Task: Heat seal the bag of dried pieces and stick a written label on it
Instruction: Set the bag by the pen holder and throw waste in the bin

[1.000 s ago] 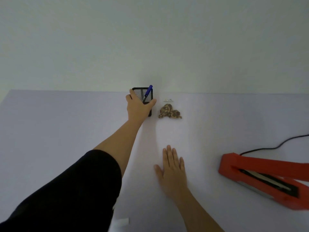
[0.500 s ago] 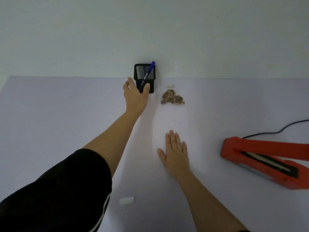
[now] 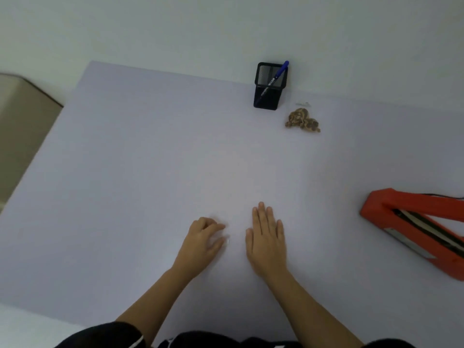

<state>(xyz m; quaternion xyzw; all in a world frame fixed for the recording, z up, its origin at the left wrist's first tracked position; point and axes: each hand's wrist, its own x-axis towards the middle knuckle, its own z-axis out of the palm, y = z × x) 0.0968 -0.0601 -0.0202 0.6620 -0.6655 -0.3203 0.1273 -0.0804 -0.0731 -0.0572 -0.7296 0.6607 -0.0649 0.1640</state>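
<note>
Going L to R: left hand (image 3: 203,243) is resting low on the worktop (image 3: 140,156), fingers half curled, thumb and fingertips pinching at something tiny and white. Prob the label, but it's too small to tell. Right hand (image 3: 267,238) is lying flat, palm down, grip fully open, holding nothing.

Pen holder (image 3: 270,87) w/ the blue pen (image 3: 276,76) is sitting at the far edge, and the bag of dried pieces (image 3: 302,120) is lying just beside it, well apart from both hands. Bag's looking light and crinkly, contents brittle imo, so take it by the clear top flap, not the lumpy middle. Red heat sealer (image 3: 411,222) is sitting open on the right.

Vs 1 s ago: left hand has pulled back from the holder to near the body, and the view is tilting down.
</note>
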